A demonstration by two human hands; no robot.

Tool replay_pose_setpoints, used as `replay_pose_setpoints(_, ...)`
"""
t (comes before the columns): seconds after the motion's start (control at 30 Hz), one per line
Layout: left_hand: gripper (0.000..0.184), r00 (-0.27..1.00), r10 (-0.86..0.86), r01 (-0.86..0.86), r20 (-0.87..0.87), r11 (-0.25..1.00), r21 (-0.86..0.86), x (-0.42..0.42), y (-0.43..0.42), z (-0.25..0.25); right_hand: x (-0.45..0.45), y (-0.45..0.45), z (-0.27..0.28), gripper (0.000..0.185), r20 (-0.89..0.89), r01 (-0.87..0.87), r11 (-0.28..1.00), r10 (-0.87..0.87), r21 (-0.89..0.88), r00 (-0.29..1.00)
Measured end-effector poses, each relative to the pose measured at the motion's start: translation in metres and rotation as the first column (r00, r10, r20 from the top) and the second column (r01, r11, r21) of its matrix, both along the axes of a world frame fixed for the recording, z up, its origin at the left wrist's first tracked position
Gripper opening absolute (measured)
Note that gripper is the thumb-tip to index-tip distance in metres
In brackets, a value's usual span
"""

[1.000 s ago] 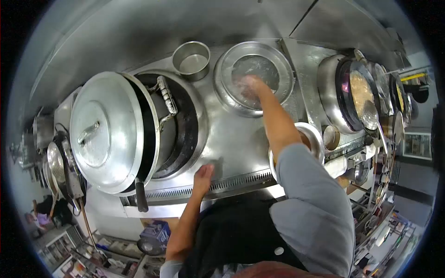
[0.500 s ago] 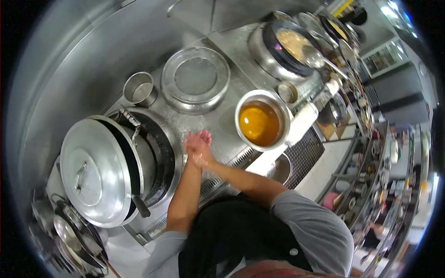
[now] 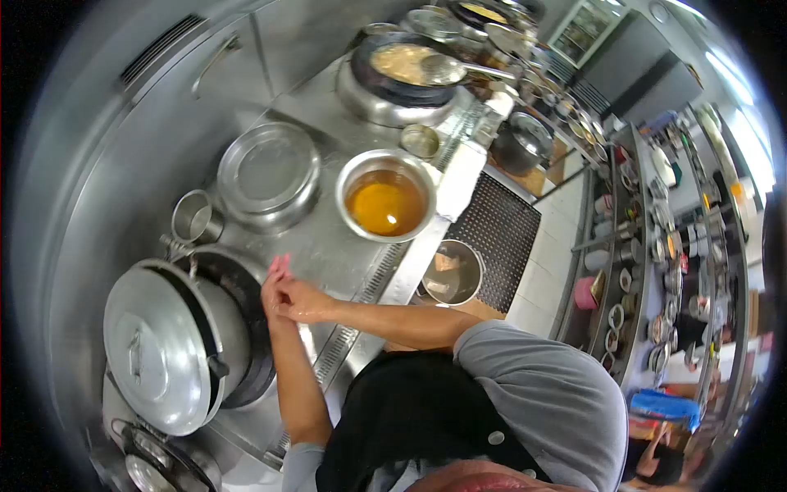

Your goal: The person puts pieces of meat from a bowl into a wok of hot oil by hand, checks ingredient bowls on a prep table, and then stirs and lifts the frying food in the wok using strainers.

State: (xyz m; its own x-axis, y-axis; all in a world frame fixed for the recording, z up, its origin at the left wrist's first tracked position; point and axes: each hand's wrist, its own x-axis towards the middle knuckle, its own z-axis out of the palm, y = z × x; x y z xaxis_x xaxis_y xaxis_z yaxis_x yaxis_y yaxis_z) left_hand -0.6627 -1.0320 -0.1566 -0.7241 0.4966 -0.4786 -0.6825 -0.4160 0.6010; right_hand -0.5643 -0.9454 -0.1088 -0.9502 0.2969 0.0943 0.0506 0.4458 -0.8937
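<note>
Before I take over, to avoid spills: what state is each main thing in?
Left hand and right hand: touching each other.
Metal bowl: uncovered, holding amber liquid.
Wok: uncovered, food inside, utensil across its rim.
Large lid: over its pot, dark gap at the edge.
Small metal cup: upright, uncovered.
Lower pot: uncovered, something pale inside.
Round basin: contents unclear.

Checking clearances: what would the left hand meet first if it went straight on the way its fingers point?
From the left hand, probably the near wall of the round steel vessel across the counter; hand height is unclear, so it might pass over.
</note>
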Motion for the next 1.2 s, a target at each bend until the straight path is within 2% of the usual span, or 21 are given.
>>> replay_pose_setpoints(0.07, 0.035, 0.989, -0.117, 0.107, -0.087, 0.988, -0.111, 0.027, -0.018, -0.027, 0.017, 0.032, -0.006, 0.023, 0.110, -0.415, 0.904, 0.425, -0.104, 0.899)
replay_pose_setpoints(0.17, 0.009, 0.935, -0.304, 0.159, -0.181, 0.817, -0.555, 0.051, -0.051, -0.074, 0.093, 0.061, 0.012, 0.024, 0.002, -0.296, 0.945, 0.298, 0.136, 0.954)
replay_pose_setpoints(0.23, 0.010, 0.949, -0.309, 0.256, -0.065, 0.872, -0.417, 0.105, -0.053, -0.016, 0.138, 0.106, 0.010, 0.025, 0.112, -0.216, 0.965, 0.201, 0.150, 0.973)
replay_pose_setpoints(0.3, 0.010, 0.961, -0.227, 0.266, 0.159, 0.916, -0.300, 0.117, -0.065, -0.061, 0.209, 0.148, 0.018, 0.026, 0.204, -0.146, 0.976, 0.112, 0.161, 0.973)
replay_pose_setpoints(0.4, 0.012, 0.979, -0.196, 0.206, 0.062, 0.936, -0.286, 0.177, -0.024, -0.024, 0.338, 0.199, 0.075, 0.027, 0.039, 0.057, 0.889, -0.044, -0.455, 0.998)
replay_pose_setpoints(0.57, 0.023, 0.956, -0.283, 0.292, 0.073, 0.937, -0.189, 0.291, 0.079, 0.035, 0.577, 0.278, 0.102, 0.038, 0.114, 0.122, 0.579, -0.051, -0.806, 0.992)
replay_pose_setpoints(0.6, 0.034, 0.591, -0.780, 0.625, -0.205, 0.604, -0.496, 0.235, 0.062, -0.077, 0.620, 0.301, 0.032, 0.035, 0.061, 0.160, 0.912, -0.149, -0.377, 0.987)
replay_pose_setpoints(0.63, 0.034, 0.560, -0.799, 0.643, -0.217, 0.585, -0.495, 0.255, 0.079, -0.070, 0.663, 0.325, -0.037, 0.033, 0.014, 0.316, 0.931, -0.324, 0.181, 0.946)
replay_pose_setpoints(0.67, 0.033, 0.502, -0.800, 0.498, -0.328, 0.578, -0.647, 0.281, 0.097, -0.058, 0.721, 0.297, -0.019, 0.033, 0.502, 0.466, 0.794, -0.607, 0.389, 0.616)
replay_pose_setpoints(0.7, 0.033, 0.426, -0.794, 0.318, -0.433, 0.579, -0.750, 0.300, 0.108, -0.056, 0.764, 0.275, -0.016, 0.034, 0.474, 0.139, 0.581, -0.760, 0.802, 0.444)
replay_pose_setpoints(0.77, 0.038, 0.231, -0.792, -0.112, -0.565, 0.555, -0.824, 0.338, 0.121, -0.025, 0.849, 0.267, -0.082, 0.036, 0.519, 0.442, 0.876, -0.475, 0.195, 0.711)
replay_pose_setpoints(0.8, 0.038, 0.209, -0.803, -0.104, -0.558, 0.549, -0.829, 0.344, 0.133, -0.023, 0.885, 0.245, -0.088, 0.038, 0.641, 0.704, 0.665, -0.432, -0.249, 0.635)
replay_pose_setpoints(0.87, 0.028, 0.230, -0.901, 0.135, -0.368, 0.404, -0.905, 0.343, 0.161, -0.026, 0.955, 0.207, -0.079, 0.040, 0.802, 0.874, 0.252, -0.351, -0.416, 0.483)
replay_pose_setpoints(0.93, 0.023, 0.101, -0.914, 0.176, -0.392, 0.404, -0.898, 0.340, 0.201, -0.087, 1.025, 0.172, -0.139, 0.048, 0.837, 0.908, 0.419, -0.498, 0.004, 0.226)
replay_pose_setpoints(0.97, 0.025, 0.107, -0.936, 0.231, -0.335, 0.352, -0.907, 0.361, 0.216, -0.087, 1.052, 0.145, -0.167, 0.044, 0.749, 0.863, 0.375, -0.663, 0.339, -0.007)
replay_pose_setpoints(1.0, 0.027, 0.110, -0.954, 0.290, -0.279, 0.299, -0.909, 0.400, 0.234, -0.098, 1.064, 0.127, -0.161, 0.040, 0.749, 0.904, 0.210, -0.644, 0.373, -0.160)
replay_pose_setpoints(1.03, 0.026, -0.329, -0.898, 0.044, -0.294, 0.296, -0.954, 0.428, 0.248, -0.094, 1.075, 0.119, -0.150, 0.037, 0.738, 0.908, 0.040, -0.598, 0.417, -0.313)
replay_pose_setpoints(1.07, 0.024, -0.137, -0.976, 0.116, -0.167, 0.152, -0.982, 0.451, 0.266, -0.108, 1.080, 0.119, -0.146, 0.037, 0.743, 0.911, 0.015, -0.585, 0.413, -0.327)
replay_pose_setpoints(1.13, 0.026, -0.450, -0.884, 0.183, -0.126, 0.046, -0.982, 0.470, 0.320, -0.156, 1.097, 0.125, -0.131, 0.033, 0.914, 0.934, -0.358, -0.374, 0.016, -0.159)
replay_pose_setpoints(1.17, 0.027, -0.581, -0.803, 0.220, -0.132, 0.001, -0.975, 0.481, 0.340, -0.160, 1.103, 0.122, -0.147, 0.033, 0.913, 0.927, -0.375, -0.367, 0.027, -0.175)
replay_pose_setpoints(1.2, 0.024, -0.492, -0.864, 0.208, -0.107, 0.003, -0.978, 0.489, 0.356, -0.181, 1.110, 0.116, -0.181, 0.034, 0.868, 0.974, -0.071, -0.444, 0.213, -0.223)
